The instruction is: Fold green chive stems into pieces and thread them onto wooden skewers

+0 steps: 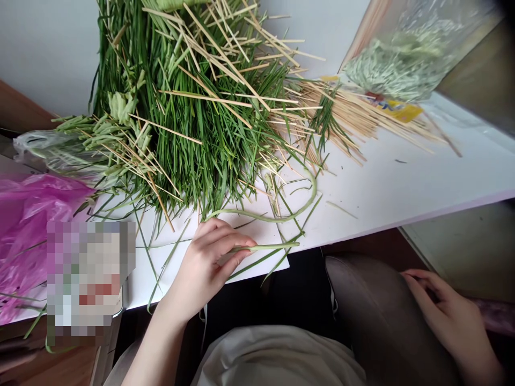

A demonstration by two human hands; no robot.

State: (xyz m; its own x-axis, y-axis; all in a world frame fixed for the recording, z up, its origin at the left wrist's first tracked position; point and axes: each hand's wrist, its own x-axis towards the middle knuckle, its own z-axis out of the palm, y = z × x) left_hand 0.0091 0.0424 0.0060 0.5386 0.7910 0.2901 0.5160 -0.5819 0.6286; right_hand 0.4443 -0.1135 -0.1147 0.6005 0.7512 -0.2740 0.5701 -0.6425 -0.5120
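Note:
Between the thumb and fingers of my left hand is a thin, pale green long bean. One end sticks out to the right past the fingertips. Its long body loops behind the hand and curves up to the right over the white tabletop. Just beyond the hand lies a big heap of green chives, with many thin wooden skewers scattered across it. My right hand rests beside my right thigh, fingers curled in, with nothing visible in them.
More skewers lie spread to the right, near a clear bag of pale green pieces. Folded green bundles sit at left. A pink plastic bag and a blurred-out object are at the left. The white table's front edge runs before my lap.

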